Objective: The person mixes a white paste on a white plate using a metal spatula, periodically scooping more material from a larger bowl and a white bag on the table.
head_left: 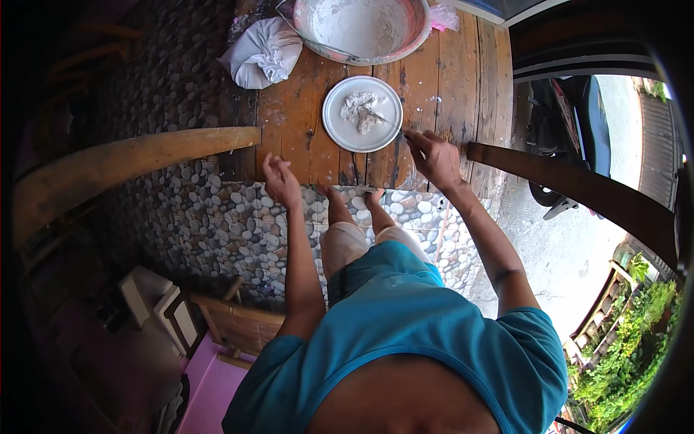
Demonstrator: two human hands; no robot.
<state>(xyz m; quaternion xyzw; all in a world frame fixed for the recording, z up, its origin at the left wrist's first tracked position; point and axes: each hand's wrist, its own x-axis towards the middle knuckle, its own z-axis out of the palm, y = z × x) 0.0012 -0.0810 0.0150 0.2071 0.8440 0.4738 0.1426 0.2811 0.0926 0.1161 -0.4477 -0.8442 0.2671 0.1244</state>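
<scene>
A round white plate (335,132) lies on the wooden table before me, with a lumpy whitish paste (361,112) heaped on it. My right hand (437,160) is closed at the plate's right side, pinching a thin metal utensil (390,124). Its far end reaches into the paste, so whether it is a spoon or a fork cannot be made out. Over the table's near left edge hovers my left hand (280,181), holding nothing, its fingers loosely bent and apart.
Beyond the plate stands a large basin (416,45) coated inside with white material. A knotted white plastic bag (264,54) sits left of it, and pink plastic (443,17) lies to its right. Curved wooden pieces (137,155) flank the table (289,137). Pebble-patterned floor (217,210) lies below.
</scene>
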